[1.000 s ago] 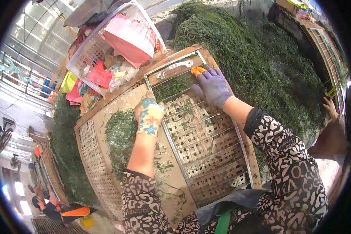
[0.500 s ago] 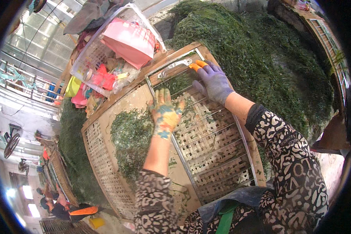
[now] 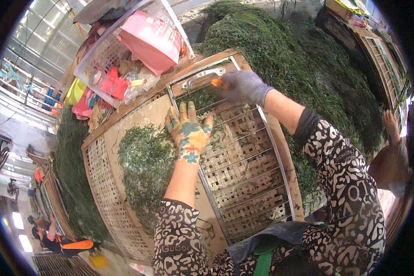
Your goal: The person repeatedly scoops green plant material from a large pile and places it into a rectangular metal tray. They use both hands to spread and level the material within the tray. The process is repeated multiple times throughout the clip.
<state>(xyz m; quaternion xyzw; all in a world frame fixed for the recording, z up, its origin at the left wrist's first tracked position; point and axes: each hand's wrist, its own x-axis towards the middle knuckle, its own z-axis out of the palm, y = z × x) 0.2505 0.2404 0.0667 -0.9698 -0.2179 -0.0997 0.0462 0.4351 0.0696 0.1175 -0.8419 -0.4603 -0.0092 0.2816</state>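
My left hand [image 3: 188, 135], in a flower-patterned glove, lies open with fingers spread on the left side of a metal slatted frame [image 3: 249, 165]. Dark green seaweed [image 3: 195, 96] fills the frame's far section, just beyond those fingers. My right hand [image 3: 241, 88], in a purple glove with orange fingertips, is over that far section near a metal plate with a handle shape [image 3: 203, 77]; its fingers are blurred. Under the frame is a woven perforated mat on a wooden board [image 3: 285, 175]. More seaweed [image 3: 142, 170] lies on the board to the left of the frame.
A white basket [image 3: 179, 23] with a pink bag [image 3: 149, 41] and cloths stands beyond the board. Seaweed heaps [image 3: 280, 55] flank it. Another person's hand [image 3: 390, 122] is at a rack [image 3: 381, 69] on the right; people [image 3: 46, 230] are at the lower left.
My left hand has opened out and shifted right onto the frame's side and seaweed. My right hand has moved slightly left, its fingers now blurred and more bent.
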